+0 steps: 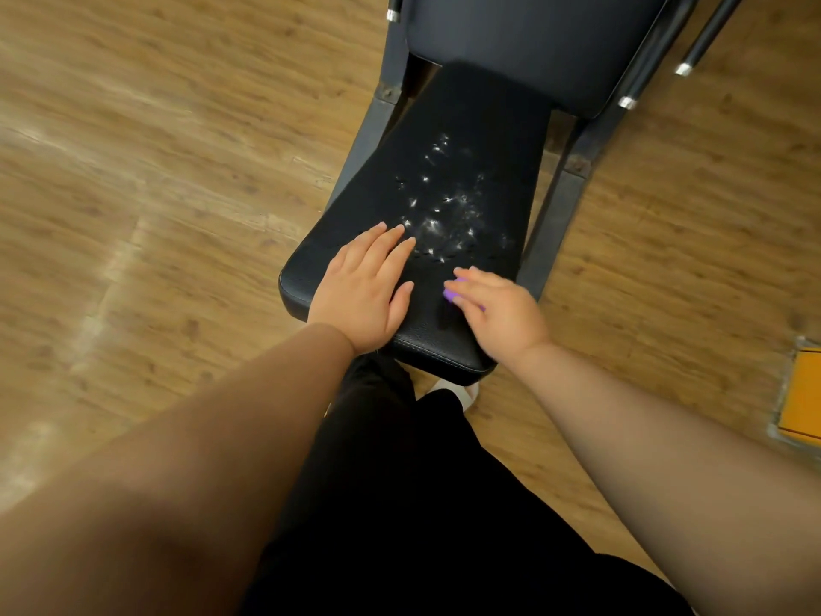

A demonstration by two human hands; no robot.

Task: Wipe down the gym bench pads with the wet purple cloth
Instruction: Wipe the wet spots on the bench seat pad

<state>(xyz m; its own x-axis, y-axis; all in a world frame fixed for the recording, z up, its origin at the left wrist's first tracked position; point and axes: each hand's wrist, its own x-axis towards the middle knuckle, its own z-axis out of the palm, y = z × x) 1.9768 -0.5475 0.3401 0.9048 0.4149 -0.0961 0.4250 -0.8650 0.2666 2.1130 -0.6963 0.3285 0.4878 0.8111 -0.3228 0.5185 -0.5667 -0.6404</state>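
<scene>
Running lengthwise away, seat pad (pixel 448 126) bears flat left hand (pixel 364 291); right hand (pixel 502 313) grips purple cloth (pixel 453 293)

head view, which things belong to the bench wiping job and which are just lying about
Job: purple cloth, under the right hand; seat pad with white specks; back pad; left hand, flat on the seat pad.
Just about: yellow object at the right edge; wooden floor.

The bare left forearm (pixel 200 437) and right forearm (pixel 644 433) reach from the near edge toward the middle. The left hand (pixel 364 291) lies flat, palm down, fingers straight and slightly spread. Just right of it the right hand (pixel 502 306), blurred, is palm down with fingers bent over a purple cloth (pixel 453 293).
</scene>
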